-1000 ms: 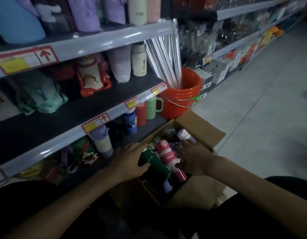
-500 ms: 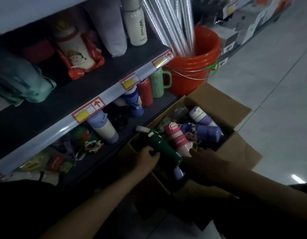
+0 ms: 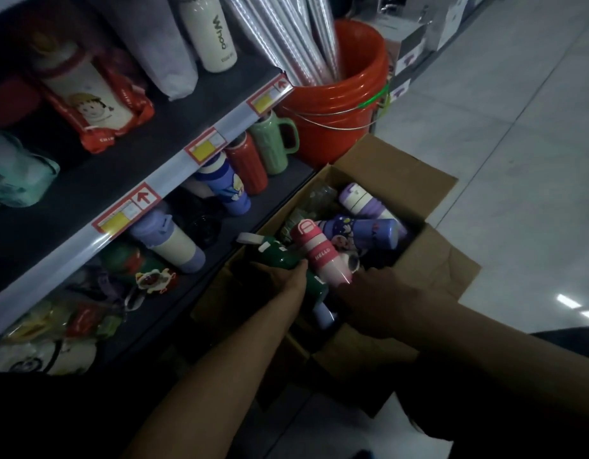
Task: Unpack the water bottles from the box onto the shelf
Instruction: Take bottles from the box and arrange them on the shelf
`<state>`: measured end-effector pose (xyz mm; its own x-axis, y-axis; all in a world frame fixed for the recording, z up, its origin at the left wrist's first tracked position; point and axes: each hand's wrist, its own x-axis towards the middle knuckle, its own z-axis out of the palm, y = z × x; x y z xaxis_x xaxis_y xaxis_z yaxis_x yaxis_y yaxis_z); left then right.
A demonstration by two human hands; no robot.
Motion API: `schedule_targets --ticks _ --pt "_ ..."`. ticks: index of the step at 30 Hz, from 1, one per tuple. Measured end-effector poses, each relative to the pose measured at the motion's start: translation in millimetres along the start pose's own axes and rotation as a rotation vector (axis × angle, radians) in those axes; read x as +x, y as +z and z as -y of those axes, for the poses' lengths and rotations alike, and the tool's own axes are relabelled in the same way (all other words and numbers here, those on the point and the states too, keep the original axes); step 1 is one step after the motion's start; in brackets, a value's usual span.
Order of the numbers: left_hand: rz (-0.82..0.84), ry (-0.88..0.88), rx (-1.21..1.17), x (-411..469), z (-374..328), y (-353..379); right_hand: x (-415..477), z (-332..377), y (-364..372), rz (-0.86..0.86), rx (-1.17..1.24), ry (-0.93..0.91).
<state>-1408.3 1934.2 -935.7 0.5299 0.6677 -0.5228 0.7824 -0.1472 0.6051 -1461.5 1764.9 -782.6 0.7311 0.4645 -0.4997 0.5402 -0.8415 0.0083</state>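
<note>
An open cardboard box (image 3: 399,170) stands on the floor beside the shelf (image 3: 187,180). Several bottles lie in it: a dark green bottle (image 3: 279,258) with a white strap, a pink bottle (image 3: 319,255) marked HELLO, a purple cartoon bottle (image 3: 362,231) and a lilac-and-cream one (image 3: 359,198). My left hand (image 3: 283,276) is wrapped around the green bottle at the box's left side. My right hand (image 3: 382,293) reaches into the box at the base of the pink bottle; its fingers are spread and whether it grips anything is unclear.
The bottom shelf holds a green mug (image 3: 273,144), a red bottle (image 3: 246,160), a blue cartoon bottle (image 3: 226,187) and a lilac-cream bottle (image 3: 174,241). An orange bucket (image 3: 339,104) with silvery rolls stands behind the box. Tiled floor (image 3: 504,134) lies to the right.
The view has dipped down and closer to the box. My left hand now grips the green bottle, which has risen at the box's left edge. My right hand has slid toward the pink bottle's base.
</note>
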Motion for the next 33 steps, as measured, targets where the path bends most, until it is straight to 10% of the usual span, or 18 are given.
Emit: schedule_targets --ticks 13,24,33 --pt "0.184 -0.095 -0.185 -7.5 -2.3 -34.6 5.0 25.9 -29.9 0.194 -0.029 -0.006" --pt "0.488 0.107 -0.408 -65.6 -30.2 -223.9 6.1 61.2 -96.8 0.049 0.010 -0.094" --pt "0.532 0.162 -0.720 -81.7 -20.4 -300.4 18.7 111.7 -111.7 -0.251 0.833 -0.263"
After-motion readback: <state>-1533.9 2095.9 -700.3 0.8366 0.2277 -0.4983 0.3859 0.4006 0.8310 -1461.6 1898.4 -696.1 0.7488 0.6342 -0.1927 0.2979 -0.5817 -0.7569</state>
